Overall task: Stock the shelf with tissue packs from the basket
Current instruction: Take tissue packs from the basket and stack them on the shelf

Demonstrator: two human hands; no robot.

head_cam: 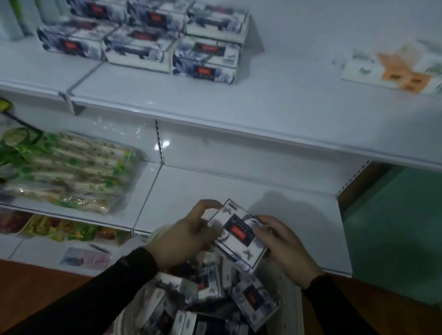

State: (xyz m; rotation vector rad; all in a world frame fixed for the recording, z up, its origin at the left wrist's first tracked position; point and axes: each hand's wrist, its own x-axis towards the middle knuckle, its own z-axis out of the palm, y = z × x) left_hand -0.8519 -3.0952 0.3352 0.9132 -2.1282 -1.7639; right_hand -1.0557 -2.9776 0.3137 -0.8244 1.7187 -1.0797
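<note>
I hold one tissue pack (240,232) just above the basket (290,332) with both hands. My left hand (189,232) curls around its left end. My right hand (284,244) grips its right end. More packs (252,299) lie in the basket.

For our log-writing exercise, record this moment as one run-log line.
phase: picking | both hands: left hand, right hand hold tissue pack above basket | top shelf: matching packs stacked
</note>
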